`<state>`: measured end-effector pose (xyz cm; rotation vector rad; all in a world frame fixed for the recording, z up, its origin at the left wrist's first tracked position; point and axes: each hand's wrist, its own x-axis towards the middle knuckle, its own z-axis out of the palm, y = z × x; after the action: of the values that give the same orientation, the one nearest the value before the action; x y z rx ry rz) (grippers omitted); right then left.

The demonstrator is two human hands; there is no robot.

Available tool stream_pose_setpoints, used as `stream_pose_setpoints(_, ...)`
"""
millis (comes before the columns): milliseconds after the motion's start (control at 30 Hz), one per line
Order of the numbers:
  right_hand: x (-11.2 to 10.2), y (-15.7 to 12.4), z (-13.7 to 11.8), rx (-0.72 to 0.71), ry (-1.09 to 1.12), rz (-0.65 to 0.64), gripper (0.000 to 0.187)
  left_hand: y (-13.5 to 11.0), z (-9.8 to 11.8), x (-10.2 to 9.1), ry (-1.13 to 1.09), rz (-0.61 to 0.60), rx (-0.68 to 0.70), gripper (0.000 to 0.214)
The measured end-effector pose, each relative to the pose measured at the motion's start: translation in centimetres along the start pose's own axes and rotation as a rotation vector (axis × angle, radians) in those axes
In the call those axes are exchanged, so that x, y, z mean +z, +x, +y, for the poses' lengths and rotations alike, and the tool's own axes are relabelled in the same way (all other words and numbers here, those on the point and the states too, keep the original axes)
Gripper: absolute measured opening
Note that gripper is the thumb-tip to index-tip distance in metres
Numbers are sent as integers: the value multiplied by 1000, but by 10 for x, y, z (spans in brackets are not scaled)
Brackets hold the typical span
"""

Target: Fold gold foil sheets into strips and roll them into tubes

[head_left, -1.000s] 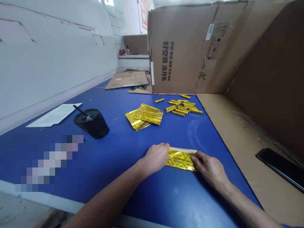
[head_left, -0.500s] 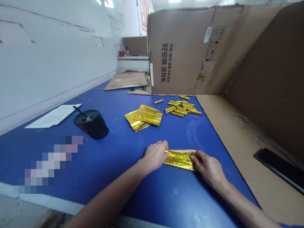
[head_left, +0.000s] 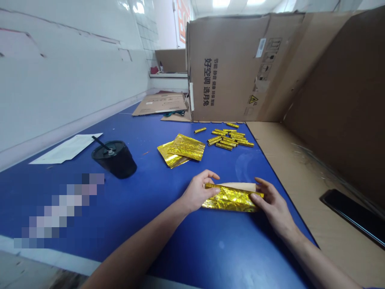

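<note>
A sheet of gold foil paper [head_left: 233, 200] lies in front of me on the blue table, partly folded over, its pale underside showing along the far edge. At its left end, my left hand [head_left: 200, 190] has the thumb on the foil and the fingers curved behind it. My right hand [head_left: 272, 202] holds the other end, thumb on top and fingers bent beyond the far edge. Farther off is a small stack of flat gold foil sheets [head_left: 188, 147]. Several rolled gold foil tubes [head_left: 227, 140] are piled to the right of that stack.
A dark cup with a straw [head_left: 116, 162] stands at left, near a white paper [head_left: 64, 149]. Large cardboard boxes [head_left: 231, 80] rise behind the table. Flat cardboard [head_left: 164, 103] lies at the back. A black phone [head_left: 355, 216] rests on cardboard at right.
The foil between my hands has shifted up slightly and its gold part looks wider. My fingers have loosened and lifted, with the thumbs now on the foil's face.
</note>
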<state>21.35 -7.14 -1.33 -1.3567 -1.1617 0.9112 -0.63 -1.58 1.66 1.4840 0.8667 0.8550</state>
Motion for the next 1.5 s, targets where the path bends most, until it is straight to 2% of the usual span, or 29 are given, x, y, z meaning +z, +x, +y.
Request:
stream_pose_setpoints(133, -2, -3, -7, 146, 88, -99, 30, -1, -1, 0, 14, -7, 9, 48)
stream_pose_setpoints(300, -2, -9, -9, 220, 129, -56, 36, 1, -9, 1, -35, 70, 23, 59)
stream_pose_setpoints(567, 0, -9, -6, 216, 54, -22, 41, -1, -5, 7, -188, 103, 27, 50)
stream_pose_setpoints(700, 1, -11, -9, 158, -29, -20, 42, -1, -7, 9, -182, 153, 10, 42)
stream_pose_setpoints(867, 5, -14, -15, 94, -98, -28, 41, -1, -14, 10, -57, 287, 1, 31)
stream_pose_setpoints(1033, 8, -14, -16, 171, -34, -47, 42, -7, -14, 11, 292, 375, 151, 28)
stream_pose_setpoints(1133, 7, -11, -14, 239, 40, -65, 41, -11, -11, 11, 423, 375, 239, 29)
stream_pose_setpoints(1267, 5, -9, -12, 211, 93, -136, 33, -12, -11, 11, 451, 365, 271, 29)
stream_pose_setpoints(1400, 7, -10, -12, 176, -19, -151, 34, -10, -11, 10, 465, 336, 261, 29)
stream_pose_setpoints(1500, 9, -11, -11, 88, -161, -121, 37, -8, -11, 8, 487, 306, 235, 29)
